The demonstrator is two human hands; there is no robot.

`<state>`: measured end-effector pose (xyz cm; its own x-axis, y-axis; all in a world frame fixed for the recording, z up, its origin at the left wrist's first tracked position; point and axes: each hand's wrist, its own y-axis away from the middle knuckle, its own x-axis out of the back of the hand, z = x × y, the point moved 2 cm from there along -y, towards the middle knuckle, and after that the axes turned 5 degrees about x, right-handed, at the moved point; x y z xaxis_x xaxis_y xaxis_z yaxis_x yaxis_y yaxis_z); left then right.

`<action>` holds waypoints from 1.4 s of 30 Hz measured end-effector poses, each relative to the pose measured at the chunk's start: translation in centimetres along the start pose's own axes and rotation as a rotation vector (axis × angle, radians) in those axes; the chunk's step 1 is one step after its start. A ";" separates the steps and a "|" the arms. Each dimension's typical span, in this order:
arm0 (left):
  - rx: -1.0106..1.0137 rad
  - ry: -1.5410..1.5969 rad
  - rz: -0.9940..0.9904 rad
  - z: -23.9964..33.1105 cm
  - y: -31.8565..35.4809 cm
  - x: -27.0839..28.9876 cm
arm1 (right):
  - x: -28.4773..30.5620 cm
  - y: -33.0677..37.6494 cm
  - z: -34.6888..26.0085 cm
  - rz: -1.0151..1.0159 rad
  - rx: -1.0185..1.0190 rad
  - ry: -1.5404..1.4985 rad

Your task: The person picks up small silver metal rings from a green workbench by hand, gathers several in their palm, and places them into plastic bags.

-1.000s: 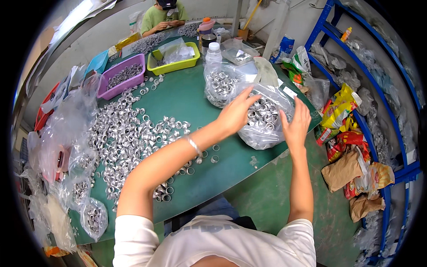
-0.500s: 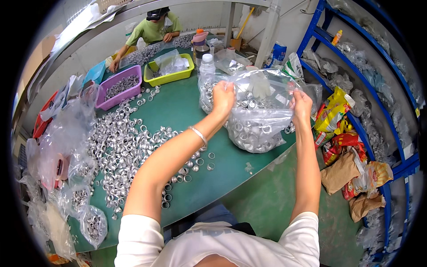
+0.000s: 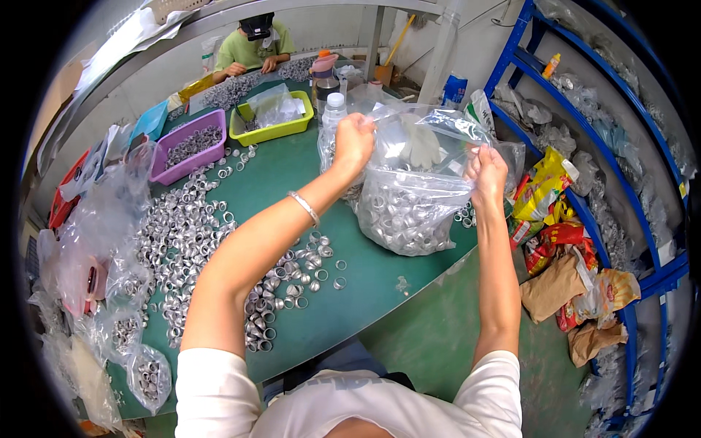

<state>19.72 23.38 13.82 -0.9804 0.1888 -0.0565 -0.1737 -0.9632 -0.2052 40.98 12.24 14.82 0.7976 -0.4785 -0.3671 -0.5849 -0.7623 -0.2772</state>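
Head view: from where I stand, I look down on a person in a white top at a green table (image 3: 365, 292), both arms stretched forward.
Left grip: the person's left grip (image 3: 355, 146) is clamped on the near-left edge of a clear plastic bag (image 3: 418, 191), fingers curled in; a silvery bracelet (image 3: 304, 207) circles that wrist.
Right grip: the right grip (image 3: 488, 174) pinches the opposite edge of the same bag, knuckles bent.
Bag: between the two hands, near the table's right edge, its mouth pulled wide and its lower part bulging; I cannot tell whether its underside touches the table.
Bag's contents: a mass of metal rings (image 3: 401, 220) pressed against the plastic.
Loose rings: a broad silvery heap (image 3: 179, 252) spreads left of the bag, stray pieces scattered toward the middle.
Trays: a purple tray (image 3: 191, 166) of small grey pieces sits beyond the heap; a yellow-green tray (image 3: 277, 133) stands just beside it, to the right.
Bottle: a white bottle (image 3: 334, 111) stands upright behind the left grip.
Across the table: another person in a green top (image 3: 241, 52) has both hands near small grey pieces.
Right side: a blue shelf unit (image 3: 505, 60) carries crumpled clear plastic.
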 end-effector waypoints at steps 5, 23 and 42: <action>-0.100 -0.094 -0.060 -1.9 -0.5 0.7 | 1.6 0.0 0.5 -0.015 0.056 0.271; -0.584 -1.141 -0.587 -1.9 4.0 2.8 | 1.3 8.1 1.3 -0.756 0.340 1.417; -1.057 -0.747 -0.648 -0.6 5.2 2.8 | 0.3 7.4 0.3 -0.875 0.394 1.424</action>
<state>16.08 19.01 11.96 -0.6340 0.0682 0.7704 -0.7727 -0.0975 -0.6273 36.87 6.62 12.41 0.2398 -0.1567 0.9581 0.2382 -0.9472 -0.2146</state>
